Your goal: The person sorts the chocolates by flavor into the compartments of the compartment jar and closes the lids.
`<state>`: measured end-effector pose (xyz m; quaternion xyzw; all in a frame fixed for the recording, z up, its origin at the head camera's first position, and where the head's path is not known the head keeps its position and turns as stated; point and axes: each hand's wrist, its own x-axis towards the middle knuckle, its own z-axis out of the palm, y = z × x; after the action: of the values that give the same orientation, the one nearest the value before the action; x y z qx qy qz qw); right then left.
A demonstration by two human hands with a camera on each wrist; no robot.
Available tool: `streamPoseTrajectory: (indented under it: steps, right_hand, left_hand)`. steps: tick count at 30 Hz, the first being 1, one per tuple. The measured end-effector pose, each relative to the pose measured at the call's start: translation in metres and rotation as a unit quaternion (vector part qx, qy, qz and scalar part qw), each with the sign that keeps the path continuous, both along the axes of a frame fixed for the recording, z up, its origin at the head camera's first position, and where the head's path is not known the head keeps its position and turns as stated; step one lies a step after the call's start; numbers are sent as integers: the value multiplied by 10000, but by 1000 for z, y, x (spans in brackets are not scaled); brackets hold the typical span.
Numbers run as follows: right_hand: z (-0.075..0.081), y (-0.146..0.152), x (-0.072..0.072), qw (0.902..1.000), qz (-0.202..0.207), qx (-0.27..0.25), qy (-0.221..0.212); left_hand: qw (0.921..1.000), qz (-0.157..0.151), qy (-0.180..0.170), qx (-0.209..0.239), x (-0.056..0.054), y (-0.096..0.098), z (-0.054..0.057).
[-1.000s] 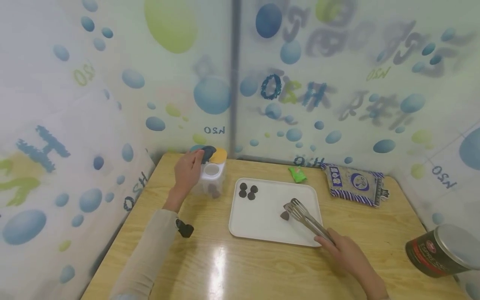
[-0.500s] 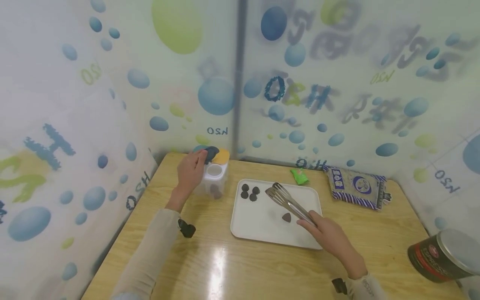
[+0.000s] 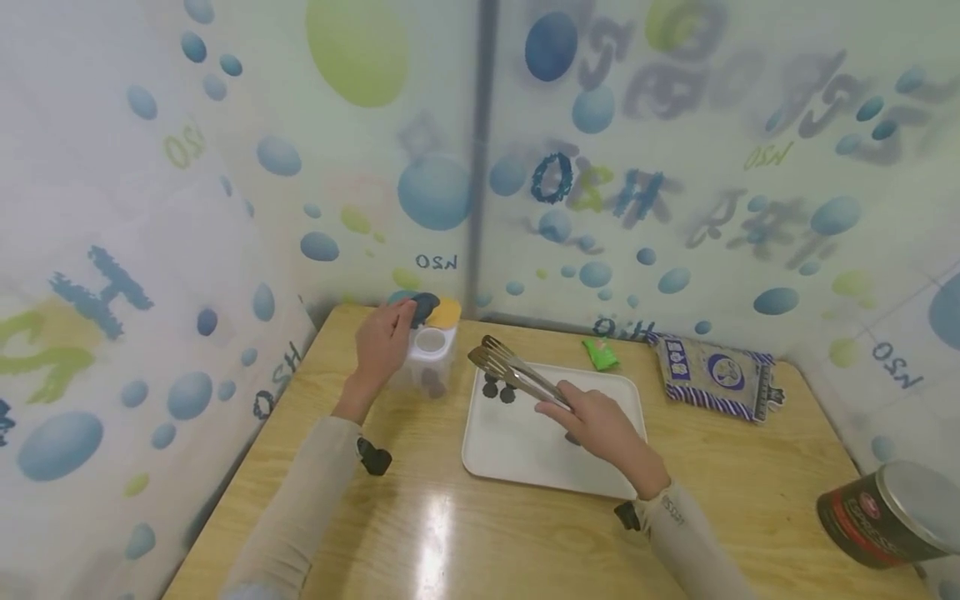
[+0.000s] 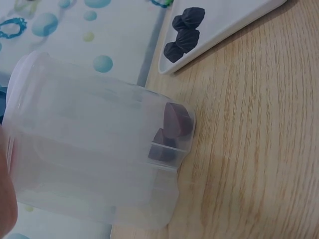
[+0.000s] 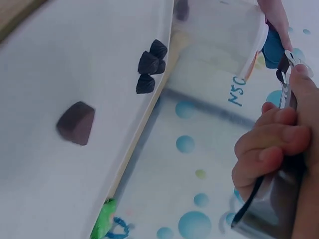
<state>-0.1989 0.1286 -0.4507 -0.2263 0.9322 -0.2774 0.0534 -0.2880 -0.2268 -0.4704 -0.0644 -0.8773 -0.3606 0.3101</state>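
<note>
My left hand [image 3: 381,343] pinches the raised dark blue flap lid [image 3: 426,308] of a clear plastic container [image 4: 89,134], whose round opening [image 3: 431,340] shows below. Two reddish-brown wedge-shaped pieces [image 4: 177,120] lie at the container's bottom. Metal tongs [image 3: 521,375] are in my right hand [image 3: 606,425], their slotted ends above the tray's left edge, close to the container. Between those ends a small dark brown piece [image 5: 284,63] shows in the right wrist view. On the white tray [image 3: 517,454] sit several dark ridged pieces [image 5: 148,62] and one brown wedge [image 5: 77,123], partly behind my right hand in the head view.
Beside the blue flap is a yellow lid [image 3: 444,314]. A green packet [image 3: 601,353] and a purple-striped bag [image 3: 712,375] lie behind and right of the tray. A dark espresso tin [image 3: 862,517] stands at the right table edge. Patterned walls enclose the table.
My right hand has carried the tongs left and away from me, from the tray's right part toward the container. One brown wedge has left the tray. My left hand keeps holding the flap.
</note>
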Motion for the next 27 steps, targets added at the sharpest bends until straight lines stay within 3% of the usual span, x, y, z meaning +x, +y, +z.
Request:
streamPoseTrajectory:
  steps: [4, 11, 19, 27]
  right_hand:
    - [4, -13, -11, 9998, 101, 55, -149]
    - [7, -36, -30, 9984, 404, 53, 380]
    - [11, -60, -39, 9978, 551, 133, 346]
    - [9, -67, -43, 9980, 525, 218, 294]
  left_hand:
    - [9999, -49, 122, 12, 0, 1, 1]
    - [9993, -142, 346, 35, 1, 3, 3]
    - [9998, -67, 163, 32, 4, 4, 2]
    - [9994, -61, 343, 51, 4, 2, 1]
